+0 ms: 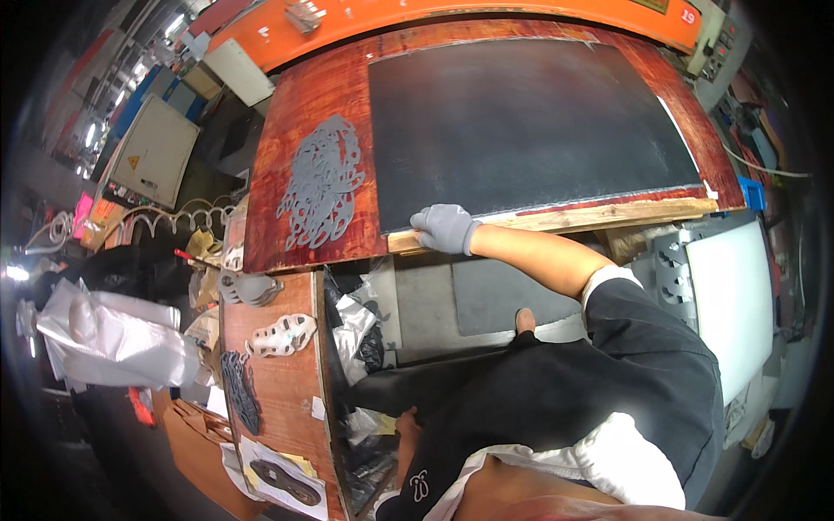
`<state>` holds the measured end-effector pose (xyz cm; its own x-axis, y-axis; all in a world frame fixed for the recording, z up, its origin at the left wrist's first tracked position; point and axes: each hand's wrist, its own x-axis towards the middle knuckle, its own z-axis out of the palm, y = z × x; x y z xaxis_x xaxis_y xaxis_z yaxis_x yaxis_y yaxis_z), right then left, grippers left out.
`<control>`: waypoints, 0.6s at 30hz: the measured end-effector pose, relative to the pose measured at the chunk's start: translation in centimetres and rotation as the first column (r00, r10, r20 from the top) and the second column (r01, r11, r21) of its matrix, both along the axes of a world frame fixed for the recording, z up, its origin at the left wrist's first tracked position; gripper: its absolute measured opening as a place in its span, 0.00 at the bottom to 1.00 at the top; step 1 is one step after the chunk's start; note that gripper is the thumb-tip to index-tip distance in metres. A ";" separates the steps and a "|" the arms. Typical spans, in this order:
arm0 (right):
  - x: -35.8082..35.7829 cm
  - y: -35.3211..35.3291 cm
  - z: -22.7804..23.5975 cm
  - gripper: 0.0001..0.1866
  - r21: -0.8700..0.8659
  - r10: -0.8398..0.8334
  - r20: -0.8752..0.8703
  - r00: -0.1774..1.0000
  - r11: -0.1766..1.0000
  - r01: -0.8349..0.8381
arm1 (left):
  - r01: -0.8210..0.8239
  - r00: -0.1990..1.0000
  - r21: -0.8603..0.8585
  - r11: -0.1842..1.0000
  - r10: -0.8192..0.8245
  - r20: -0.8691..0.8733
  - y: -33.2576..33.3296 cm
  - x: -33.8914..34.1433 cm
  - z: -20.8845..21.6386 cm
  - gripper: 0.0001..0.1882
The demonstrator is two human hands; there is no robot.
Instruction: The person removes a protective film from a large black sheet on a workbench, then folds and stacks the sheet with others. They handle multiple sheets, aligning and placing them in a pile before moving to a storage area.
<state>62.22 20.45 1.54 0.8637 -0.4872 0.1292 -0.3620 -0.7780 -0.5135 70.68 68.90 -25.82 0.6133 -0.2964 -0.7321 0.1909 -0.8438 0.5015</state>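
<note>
My right hand (443,228), in a grey glove, is at the near left corner of a large black sheet (521,130). Its fingers are bent together over the light wooden strip (599,215) along the sheet's front edge. Grey flat cut-out pieces with holes (321,182) lie heaped on the red-brown table left of the sheet. Low beside my body hangs my bare left hand (407,423), close to crumpled plastic bags (354,326) under the side bench; its fingers are too small and partly hidden to read.
The side bench (287,382) at left carries a white perforated shoe upper (282,336), a dark bundle (241,391) and a shoe sole (285,482) on paper. An orange machine beam (469,17) spans the table's far side. A pale curved panel (734,304) stands at right.
</note>
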 end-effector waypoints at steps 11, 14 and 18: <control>10.5 0.9 2.3 0.34 -0.139 -0.335 -0.489 0.806 0.941 0.307 | 0.599 0.700 0.488 0.634 -0.711 0.063 3.8 -1.4 -3.8 0.13; 13.7 0.6 2.4 0.37 -0.133 -0.391 -0.644 0.657 0.904 0.407 | 0.593 0.720 0.426 0.684 -0.686 0.100 5.1 -1.4 -5.3 0.16; 15.4 1.1 1.4 0.36 -0.220 -0.499 -0.649 0.574 0.846 0.486 | 0.557 0.735 0.263 0.788 -0.615 0.286 6.5 -2.4 -5.0 0.21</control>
